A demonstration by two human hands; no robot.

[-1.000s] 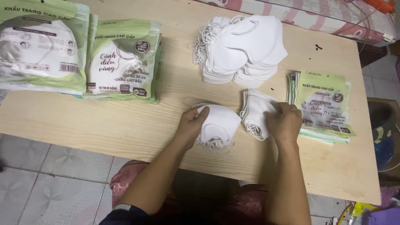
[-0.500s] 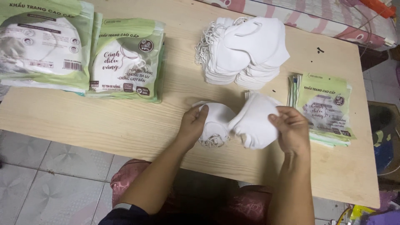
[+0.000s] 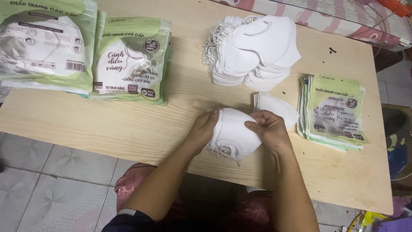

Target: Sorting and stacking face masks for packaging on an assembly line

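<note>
Left hand (image 3: pixel 204 131) and right hand (image 3: pixel 267 129) close together, fingers curled

White masks (image 3: pixel 234 133), green-white packets (image 3: pixel 337 111), pale wood-grain table (image 3: pixel 128 124), grey patterned floor tiles (image 3: pixel 51 180).

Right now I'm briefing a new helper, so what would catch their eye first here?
First, the two hands at the near edge of the wooden table: left hand and right hand both grip a small stack of white masks. Behind them rises a tall pile of white masks. Green mask packets lie far left, flat empty pouches on the right.
</note>
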